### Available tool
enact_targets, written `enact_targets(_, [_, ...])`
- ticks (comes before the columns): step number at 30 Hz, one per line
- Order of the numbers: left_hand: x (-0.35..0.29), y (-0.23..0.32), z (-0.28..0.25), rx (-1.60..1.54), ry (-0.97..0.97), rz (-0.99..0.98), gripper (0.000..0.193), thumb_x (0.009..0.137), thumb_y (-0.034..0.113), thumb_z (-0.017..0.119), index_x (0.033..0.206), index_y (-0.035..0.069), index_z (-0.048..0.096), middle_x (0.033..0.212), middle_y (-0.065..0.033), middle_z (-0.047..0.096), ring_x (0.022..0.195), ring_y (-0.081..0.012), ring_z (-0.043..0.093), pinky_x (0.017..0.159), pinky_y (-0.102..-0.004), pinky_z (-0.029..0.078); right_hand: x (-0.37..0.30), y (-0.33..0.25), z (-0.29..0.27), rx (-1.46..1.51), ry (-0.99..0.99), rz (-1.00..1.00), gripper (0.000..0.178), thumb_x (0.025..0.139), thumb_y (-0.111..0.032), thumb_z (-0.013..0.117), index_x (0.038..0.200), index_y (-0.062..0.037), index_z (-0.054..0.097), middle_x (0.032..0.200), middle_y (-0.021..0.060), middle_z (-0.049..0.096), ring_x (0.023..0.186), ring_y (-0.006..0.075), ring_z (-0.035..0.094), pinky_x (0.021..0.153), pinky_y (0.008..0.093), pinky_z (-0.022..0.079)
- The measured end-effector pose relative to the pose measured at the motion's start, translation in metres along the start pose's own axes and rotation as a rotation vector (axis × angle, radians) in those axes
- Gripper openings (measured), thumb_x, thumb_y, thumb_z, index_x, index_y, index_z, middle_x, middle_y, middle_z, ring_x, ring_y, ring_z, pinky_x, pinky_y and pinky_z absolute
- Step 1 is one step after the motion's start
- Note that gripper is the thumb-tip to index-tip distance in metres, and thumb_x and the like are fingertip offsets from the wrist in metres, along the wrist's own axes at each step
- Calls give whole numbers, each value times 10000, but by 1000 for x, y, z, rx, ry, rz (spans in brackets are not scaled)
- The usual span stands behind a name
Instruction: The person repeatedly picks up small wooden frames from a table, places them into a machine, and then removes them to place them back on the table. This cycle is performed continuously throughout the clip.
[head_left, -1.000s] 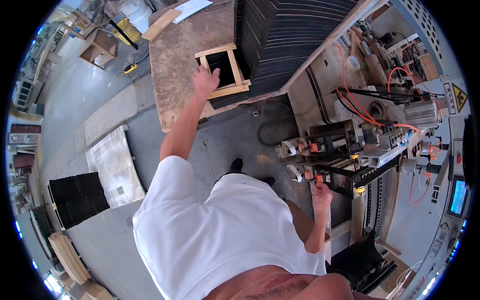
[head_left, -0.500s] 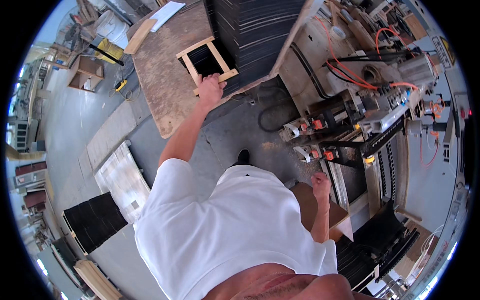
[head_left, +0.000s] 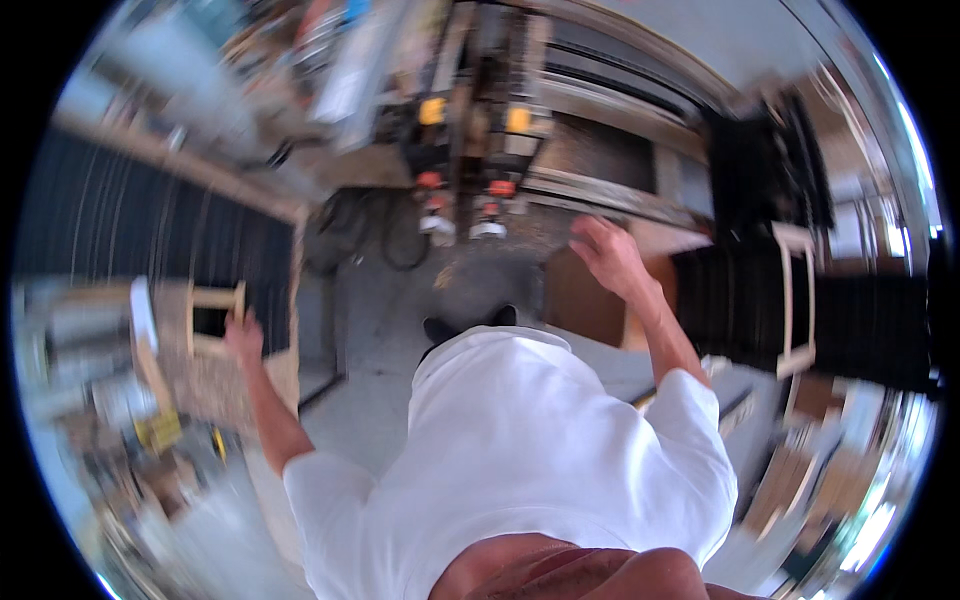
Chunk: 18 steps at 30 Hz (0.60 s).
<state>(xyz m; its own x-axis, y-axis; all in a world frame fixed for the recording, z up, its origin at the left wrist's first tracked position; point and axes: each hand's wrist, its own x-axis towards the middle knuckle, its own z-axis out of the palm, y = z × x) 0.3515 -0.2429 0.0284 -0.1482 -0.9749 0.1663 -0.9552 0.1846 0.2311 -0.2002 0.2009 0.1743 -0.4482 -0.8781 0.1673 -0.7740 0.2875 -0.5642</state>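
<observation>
Half second on, view swung round: left hand point(head_left: 243, 336) still at corner of wooden frame point(head_left: 215, 297), which lies on table point(head_left: 262, 385) beside black stack point(head_left: 150, 220); whether gripping or merely touching, can't tell through blur; right hand point(head_left: 608, 255), bunched earlier, now loosened and farther forward, nothing seen in it, near brown board point(head_left: 583, 300); second pale frame point(head_left: 811, 298) come into sight at right

I see a white shirt point(head_left: 540, 440), a pale tan frame point(head_left: 217, 298), a black stack point(head_left: 160, 220) with thin light stripes, a brown board point(head_left: 583, 295) and grey floor point(head_left: 388, 315).
</observation>
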Motion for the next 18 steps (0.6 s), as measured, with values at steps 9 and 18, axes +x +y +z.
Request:
enact_targets(9, [-79, 197, 44, -574, 210, 154, 312, 908, 184, 620, 1114, -48, 590, 1094, -194, 635, 1019, -319, 621, 907, -389, 494, -111, 0, -201, -701, 601, 398, 281, 786, -102, 723, 1035, -59, 601, 1050, 141, 658, 1008, 331, 613, 875, 428, 476])
enact_targets(18, [-98, 469, 49, -1104, -455, 323, 311, 948, 154, 606, 1211, -11, 579, 1064, -105, 670, 979, -142, 635, 864, -258, 498, -186, 18, -209, -381, 704, 816, 205, 898, -81, 641, 1092, -32, 595, 917, 91, 650, 853, 169, 628, 782, 295, 494])
